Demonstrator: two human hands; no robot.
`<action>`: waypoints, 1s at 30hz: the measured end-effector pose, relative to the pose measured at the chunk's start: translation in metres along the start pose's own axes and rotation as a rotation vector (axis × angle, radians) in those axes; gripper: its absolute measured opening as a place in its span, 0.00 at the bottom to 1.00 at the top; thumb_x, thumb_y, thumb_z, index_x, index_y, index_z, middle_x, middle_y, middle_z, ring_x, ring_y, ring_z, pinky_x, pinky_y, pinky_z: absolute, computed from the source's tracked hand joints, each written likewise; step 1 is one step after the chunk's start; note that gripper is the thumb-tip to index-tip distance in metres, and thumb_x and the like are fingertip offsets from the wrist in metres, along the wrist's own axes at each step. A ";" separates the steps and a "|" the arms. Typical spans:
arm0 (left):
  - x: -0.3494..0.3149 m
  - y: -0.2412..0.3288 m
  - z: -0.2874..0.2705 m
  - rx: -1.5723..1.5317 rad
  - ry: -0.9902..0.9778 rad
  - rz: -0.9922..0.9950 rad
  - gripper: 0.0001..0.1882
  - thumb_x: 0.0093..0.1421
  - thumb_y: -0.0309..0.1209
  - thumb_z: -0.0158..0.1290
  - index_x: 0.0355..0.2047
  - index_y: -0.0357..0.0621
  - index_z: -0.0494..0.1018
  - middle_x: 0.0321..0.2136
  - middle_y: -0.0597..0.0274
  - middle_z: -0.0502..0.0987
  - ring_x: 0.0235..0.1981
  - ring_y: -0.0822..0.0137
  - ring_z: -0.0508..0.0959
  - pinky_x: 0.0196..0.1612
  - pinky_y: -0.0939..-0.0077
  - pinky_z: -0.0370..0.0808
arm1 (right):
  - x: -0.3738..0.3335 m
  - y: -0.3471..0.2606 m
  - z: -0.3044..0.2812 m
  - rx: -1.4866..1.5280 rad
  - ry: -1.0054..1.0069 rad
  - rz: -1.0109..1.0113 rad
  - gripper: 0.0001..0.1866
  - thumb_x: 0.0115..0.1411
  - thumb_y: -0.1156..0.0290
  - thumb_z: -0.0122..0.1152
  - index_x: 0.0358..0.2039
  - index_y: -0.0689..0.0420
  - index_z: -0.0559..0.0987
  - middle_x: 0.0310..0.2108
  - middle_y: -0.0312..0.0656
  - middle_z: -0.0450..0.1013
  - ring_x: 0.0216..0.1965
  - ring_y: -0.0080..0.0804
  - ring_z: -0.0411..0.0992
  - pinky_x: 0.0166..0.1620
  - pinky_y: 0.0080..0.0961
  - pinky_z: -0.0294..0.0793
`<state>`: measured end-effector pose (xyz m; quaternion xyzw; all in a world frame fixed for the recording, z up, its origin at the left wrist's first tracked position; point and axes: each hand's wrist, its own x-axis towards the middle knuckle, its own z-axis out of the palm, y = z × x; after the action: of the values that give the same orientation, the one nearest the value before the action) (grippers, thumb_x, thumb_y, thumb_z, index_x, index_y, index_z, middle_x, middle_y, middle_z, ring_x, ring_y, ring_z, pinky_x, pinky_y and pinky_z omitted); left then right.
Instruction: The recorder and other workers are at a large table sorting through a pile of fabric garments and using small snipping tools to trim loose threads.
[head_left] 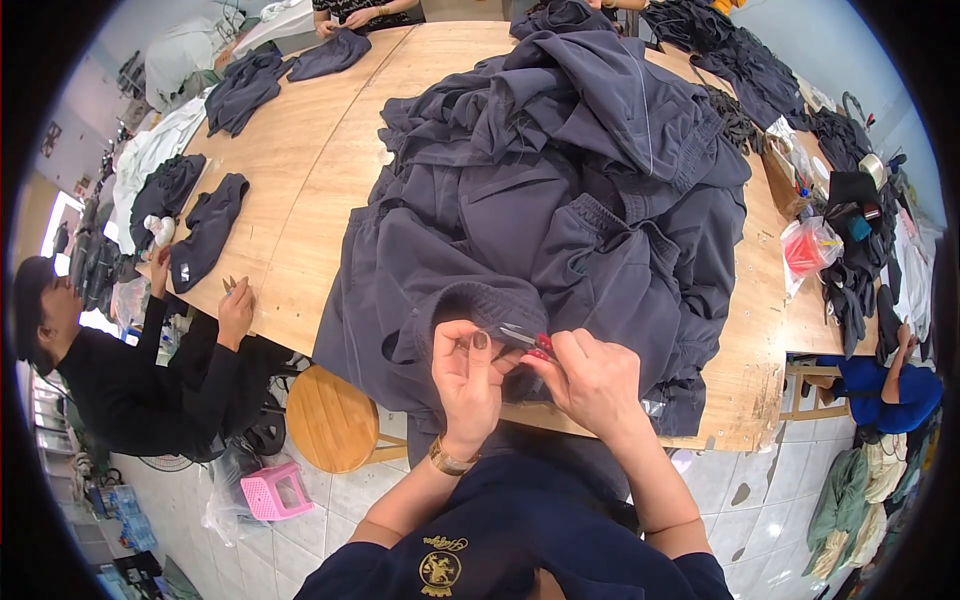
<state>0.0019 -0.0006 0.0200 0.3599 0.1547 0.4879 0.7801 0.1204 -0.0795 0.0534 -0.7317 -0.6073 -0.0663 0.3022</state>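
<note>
A big heap of dark grey elastic-waisted trousers (510, 200) lies in front of me, hanging over the near table edge. My left hand (468, 385) pinches the gathered waistband (487, 302) of the nearest garment, its thumb and fingers closed together. In my right hand (597, 385) are small thread snips (515, 332), their pale metal blades pointing left toward the left fingertips and lying close to the waistband. The fingers wrap round the handle and hide most of it. Whether a thread lies between the blades is too small to tell.
The wooden table (330, 170) carries more dark pieces (210, 230) at left. A person in black (130, 370) sits there; others work at the far side and right. Below stand a round wooden stool (332, 418) and pink plastic stool (277, 492). Plastic bags (808, 245) lie at right.
</note>
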 end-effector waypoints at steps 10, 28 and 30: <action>-0.002 -0.001 -0.002 -0.035 -0.043 0.003 0.05 0.66 0.27 0.41 0.41 0.44 0.58 0.36 0.61 0.69 0.41 0.67 0.75 0.44 0.65 0.77 | 0.002 -0.002 0.004 -0.025 0.013 0.014 0.16 0.53 0.56 0.62 0.21 0.54 0.69 0.16 0.36 0.64 0.13 0.33 0.66 0.18 0.25 0.63; -0.006 -0.003 -0.004 -0.026 -0.071 -0.043 0.25 0.58 0.18 0.38 0.56 0.43 0.52 0.46 0.53 0.67 0.45 0.68 0.71 0.43 0.74 0.74 | 0.004 -0.003 0.016 0.397 0.148 0.001 0.26 0.38 0.79 0.64 0.42 0.54 0.77 0.21 0.35 0.73 0.17 0.23 0.69 0.22 0.19 0.65; -0.007 -0.006 -0.008 0.042 -0.091 -0.026 0.26 0.57 0.18 0.39 0.57 0.43 0.52 0.44 0.55 0.67 0.42 0.71 0.71 0.41 0.80 0.72 | 0.006 -0.005 0.016 0.221 0.028 -0.034 0.26 0.35 0.80 0.61 0.41 0.52 0.78 0.21 0.36 0.73 0.18 0.29 0.69 0.22 0.22 0.66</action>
<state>-0.0026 -0.0054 0.0098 0.3959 0.1341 0.4575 0.7848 0.1127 -0.0658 0.0452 -0.6827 -0.6189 -0.0142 0.3882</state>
